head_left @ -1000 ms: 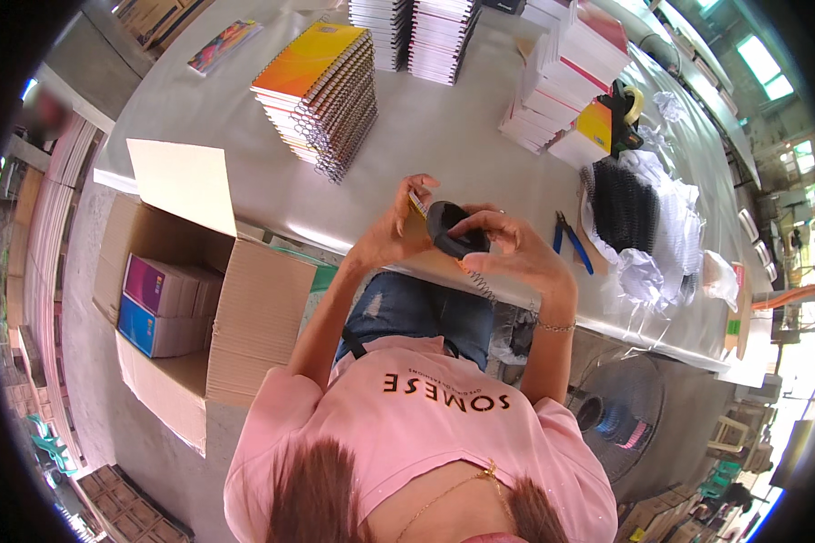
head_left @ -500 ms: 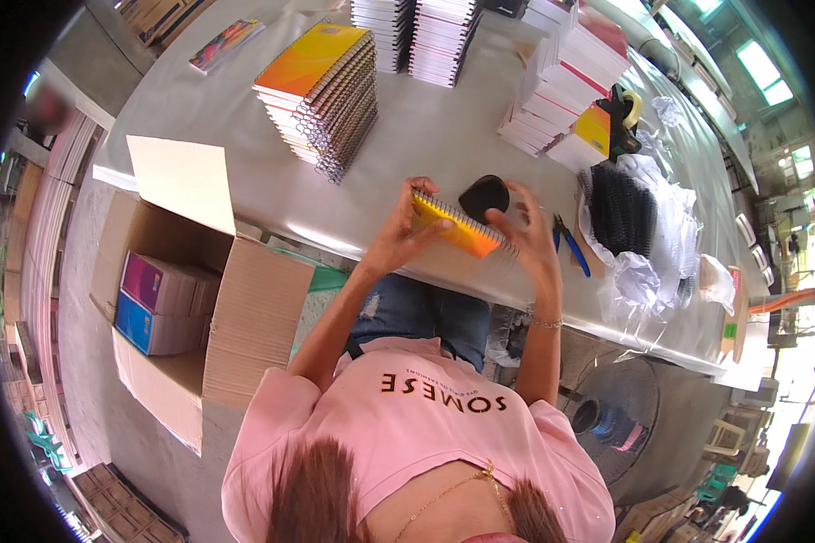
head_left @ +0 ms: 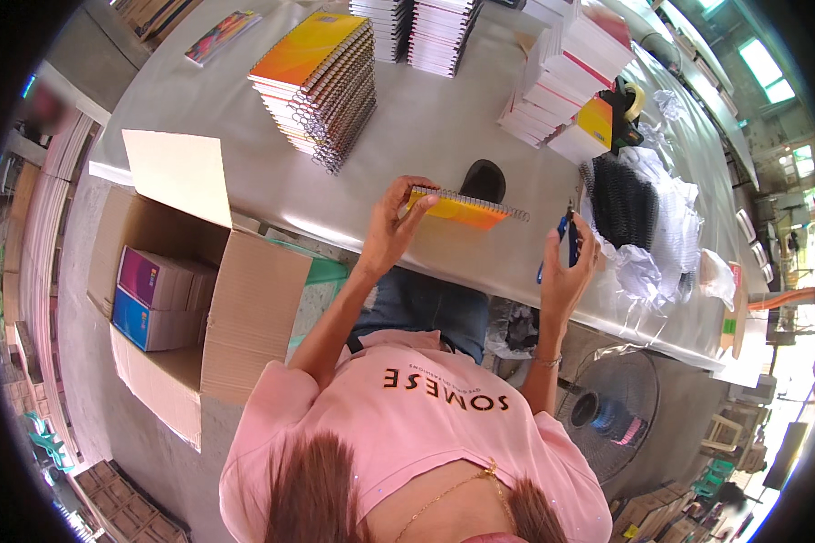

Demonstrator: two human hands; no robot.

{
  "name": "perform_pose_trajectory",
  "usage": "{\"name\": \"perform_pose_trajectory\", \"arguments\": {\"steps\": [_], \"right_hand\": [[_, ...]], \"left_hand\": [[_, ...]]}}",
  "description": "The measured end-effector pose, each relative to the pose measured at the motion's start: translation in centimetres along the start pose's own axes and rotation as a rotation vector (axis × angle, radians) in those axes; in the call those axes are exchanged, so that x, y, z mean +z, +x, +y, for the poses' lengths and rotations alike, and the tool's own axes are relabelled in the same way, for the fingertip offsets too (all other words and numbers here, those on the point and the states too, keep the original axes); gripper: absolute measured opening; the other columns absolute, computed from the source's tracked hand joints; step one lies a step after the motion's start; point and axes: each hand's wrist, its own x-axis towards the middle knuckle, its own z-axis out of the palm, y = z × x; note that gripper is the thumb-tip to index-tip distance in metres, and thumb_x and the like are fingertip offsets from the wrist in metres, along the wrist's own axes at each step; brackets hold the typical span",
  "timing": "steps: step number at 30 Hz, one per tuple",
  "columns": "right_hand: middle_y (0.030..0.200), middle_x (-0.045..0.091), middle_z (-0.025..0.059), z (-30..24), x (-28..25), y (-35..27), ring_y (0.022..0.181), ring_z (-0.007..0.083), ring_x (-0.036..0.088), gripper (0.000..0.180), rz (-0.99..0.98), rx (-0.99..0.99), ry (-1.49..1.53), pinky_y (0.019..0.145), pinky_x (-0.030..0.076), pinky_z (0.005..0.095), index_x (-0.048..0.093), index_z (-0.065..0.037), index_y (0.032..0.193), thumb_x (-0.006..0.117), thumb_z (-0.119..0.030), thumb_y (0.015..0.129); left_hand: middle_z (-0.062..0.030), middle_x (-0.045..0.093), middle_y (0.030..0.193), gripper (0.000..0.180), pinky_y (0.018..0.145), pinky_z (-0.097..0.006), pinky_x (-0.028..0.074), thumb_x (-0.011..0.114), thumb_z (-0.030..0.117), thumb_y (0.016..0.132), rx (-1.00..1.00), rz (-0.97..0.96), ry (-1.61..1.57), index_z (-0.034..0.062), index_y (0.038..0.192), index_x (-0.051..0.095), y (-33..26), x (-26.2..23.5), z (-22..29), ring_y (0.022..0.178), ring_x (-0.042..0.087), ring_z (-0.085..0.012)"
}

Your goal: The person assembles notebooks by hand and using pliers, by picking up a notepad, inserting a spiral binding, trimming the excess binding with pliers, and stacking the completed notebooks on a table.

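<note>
Pinched at its left end by my left hand, a small yellow-orange notebook is held on edge above the front of the table. A wire coil runs along its upper edge and sticks out past the cover at the right end. My right hand is closed round blue-handled pliers, their dark jaws pointing away from me. Just behind the notebook sits a dark rounded object whose kind I cannot make out.
A stack of coil-bound notebooks stands left of centre. Page stacks rise at the back right, near a tape dispenser. Black coils lie on crumpled plastic. An open carton holding books is at my left, a fan at lower right.
My right hand has left the notebook's coil end, moved right and picked up the pliers from the table. The notebook stays in my left hand, now turned more level.
</note>
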Motion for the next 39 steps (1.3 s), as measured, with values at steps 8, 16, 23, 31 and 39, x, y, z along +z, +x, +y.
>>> {"name": "perform_pose_trajectory", "arguments": {"steps": [8, 16, 23, 31, 39], "right_hand": [[0.106, 0.059, 0.0140, -9.3, 2.3, -3.4, 0.096, 0.0300, 0.058, 0.042, -0.352, -0.166, 0.389, 0.084, 0.050, 0.0388, 0.060, -0.005, 0.115, 0.074, -0.009, 0.075], [0.107, 0.058, 0.0143, -8.9, 5.8, -5.1, 0.097, 0.0312, 0.062, 0.042, -0.356, -0.222, 0.306, 0.080, 0.051, 0.0404, 0.063, -0.007, 0.113, 0.075, -0.012, 0.074], [0.108, 0.058, 0.0135, -9.2, 6.4, -5.4, 0.093, 0.0308, 0.064, 0.041, -0.359, -0.224, 0.274, 0.075, 0.053, 0.0388, 0.063, -0.008, 0.113, 0.075, -0.012, 0.074], [0.102, 0.060, 0.0141, -9.3, 5.6, -5.2, 0.085, 0.0284, 0.066, 0.033, -0.629, 0.118, 0.763, 0.073, 0.055, 0.0385, 0.056, -0.005, 0.113, 0.067, -0.021, 0.087], [0.099, 0.060, 0.0072, -6.6, 3.1, -2.3, 0.082, 0.0153, 0.062, 0.026, -1.025, 0.447, 1.063, 0.076, 0.053, 0.0292, 0.051, -0.002, 0.117, 0.053, -0.022, 0.099]], "left_hand": [[-0.0064, 0.065, 0.103, 0.023, 0.088, -0.026, 0.048, 0.061, 0.005, 0.094, -0.047, -0.086, 0.029, -0.0004, 0.116, 0.060, 0.6, -1.0, 1.3, 0.098, 0.058, -0.0095], [-0.0083, 0.069, 0.102, 0.026, 0.088, -0.029, 0.050, 0.053, -0.006, 0.091, 0.057, -0.061, -0.016, -0.0014, 0.114, 0.063, 0.6, -1.1, 1.2, 0.099, 0.063, -0.0122], [-0.0089, 0.072, 0.093, 0.031, 0.079, -0.026, 0.053, 0.050, -0.010, 0.087, 0.084, -0.040, 0.079, -0.0001, 0.113, 0.065, 0.5, -1.2, 0.9, 0.088, 0.067, -0.0115], [-0.0114, 0.071, 0.104, 0.036, 0.088, -0.030, 0.053, 0.049, -0.015, 0.085, 0.098, 0.024, 0.294, -0.0005, 0.113, 0.066, -0.7, -0.3, 2.0, 0.098, 0.067, -0.0163], [-0.0149, 0.070, 0.101, 0.032, 0.073, -0.029, 0.054, 0.056, -0.006, 0.087, 0.161, 0.075, 0.389, 0.0053, 0.115, 0.066, -1.2, 0.5, 3.7, 0.084, 0.071, -0.0204]]}}
